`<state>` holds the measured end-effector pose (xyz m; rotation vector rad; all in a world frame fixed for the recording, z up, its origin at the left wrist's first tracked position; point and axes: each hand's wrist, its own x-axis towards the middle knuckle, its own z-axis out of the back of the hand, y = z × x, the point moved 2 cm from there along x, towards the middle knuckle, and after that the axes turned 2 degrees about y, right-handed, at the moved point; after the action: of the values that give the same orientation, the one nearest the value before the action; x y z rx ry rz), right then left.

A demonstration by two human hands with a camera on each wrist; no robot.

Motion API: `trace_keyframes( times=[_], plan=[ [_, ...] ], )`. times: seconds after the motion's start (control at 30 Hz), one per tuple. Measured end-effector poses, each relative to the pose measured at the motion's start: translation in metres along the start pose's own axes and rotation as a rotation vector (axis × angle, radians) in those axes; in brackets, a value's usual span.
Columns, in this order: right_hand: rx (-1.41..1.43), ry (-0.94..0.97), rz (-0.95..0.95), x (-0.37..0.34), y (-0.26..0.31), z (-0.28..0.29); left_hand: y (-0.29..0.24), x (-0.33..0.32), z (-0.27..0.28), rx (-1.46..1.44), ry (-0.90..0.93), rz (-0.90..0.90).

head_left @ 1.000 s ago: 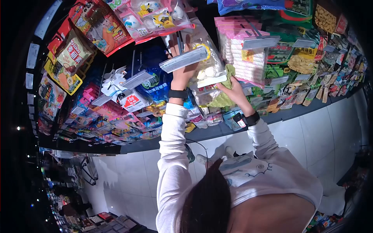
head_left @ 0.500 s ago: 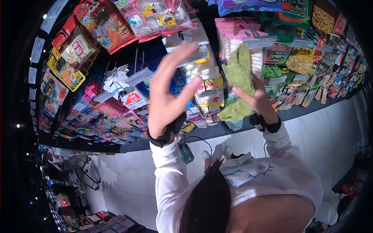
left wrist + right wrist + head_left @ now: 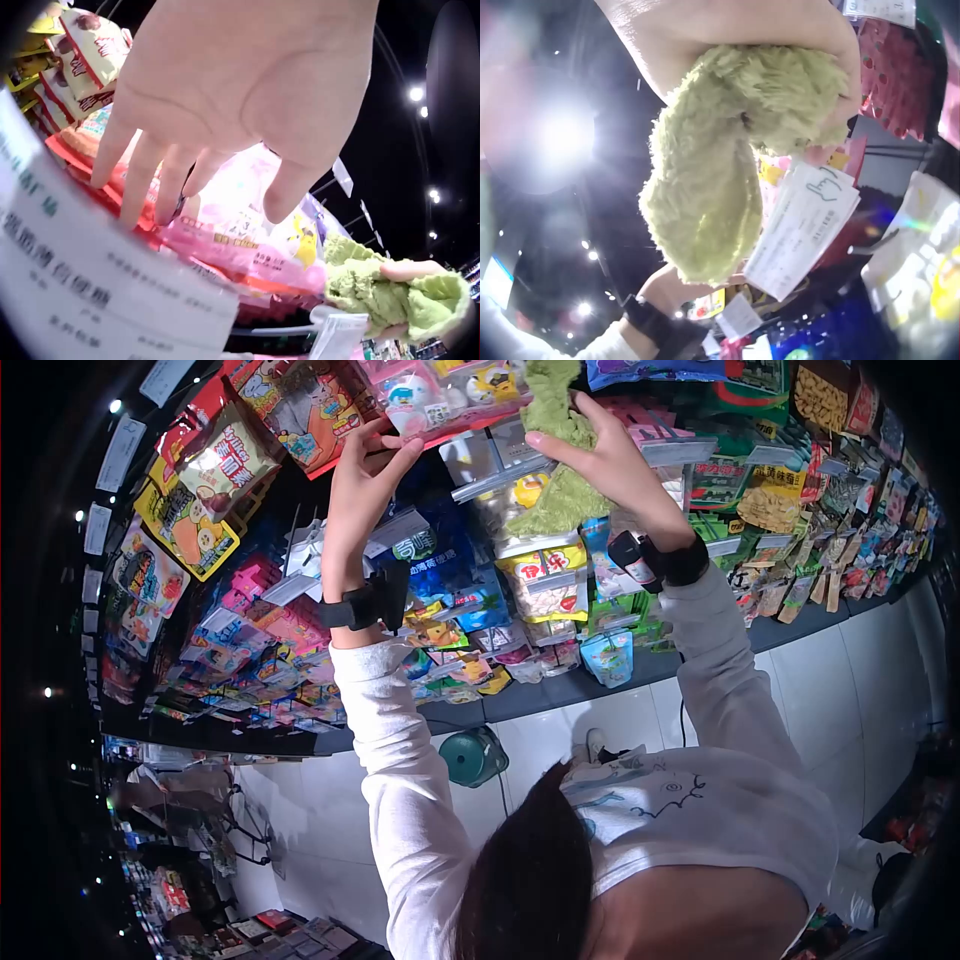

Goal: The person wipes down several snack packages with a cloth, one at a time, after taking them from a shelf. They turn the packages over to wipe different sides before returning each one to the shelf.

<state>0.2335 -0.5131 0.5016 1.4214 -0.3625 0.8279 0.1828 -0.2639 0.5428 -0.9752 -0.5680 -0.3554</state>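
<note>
My right hand (image 3: 635, 475) grips a fuzzy green cloth (image 3: 565, 495), which droops over a hanging clear bag with a yellow label and past a price-tag holder (image 3: 495, 478). In the right wrist view the cloth (image 3: 697, 180) bunches under the palm and hangs in a thick fold. My left hand (image 3: 362, 490) is at the lower edge of a pink packet (image 3: 440, 400) with small toy-like sweets. In the left wrist view its fingers reach down straight over the red and pink packets (image 3: 232, 225), thumb spread apart. Beside them hangs a red packet (image 3: 300, 415).
Bagged sweets hang in rows on hooks with protruding price tags. Below are a blue bag (image 3: 425, 555) and a yellow-topped marshmallow bag (image 3: 550, 575). A beige packet (image 3: 220, 470) hangs at left. On the tiled floor stands a green stool (image 3: 473, 757).
The right hand has lifted the cloth from low by the clear bag up and left towards the pink packet. The left hand has left the clear bag and moved left to the pink packet's edge.
</note>
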Motion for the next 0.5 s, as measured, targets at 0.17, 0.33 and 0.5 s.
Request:
trace_keyframes(
  times=[0.17, 0.33, 0.5],
  plan=[
    [0.307, 0.013, -0.182, 0.006, -0.005, 0.005, -0.020, 0.003, -0.015, -0.125, -0.100, 0.017],
    [0.429, -0.053, -0.100, -0.006, 0.025, 0.002, -0.033, 0.012, -0.019, -0.515, -0.063, 0.052],
    [0.604, -0.153, 0.023, -0.018, 0.076, -0.004, -0.058, 0.004, -0.025, -0.678, -0.082, 0.001]
  ],
)
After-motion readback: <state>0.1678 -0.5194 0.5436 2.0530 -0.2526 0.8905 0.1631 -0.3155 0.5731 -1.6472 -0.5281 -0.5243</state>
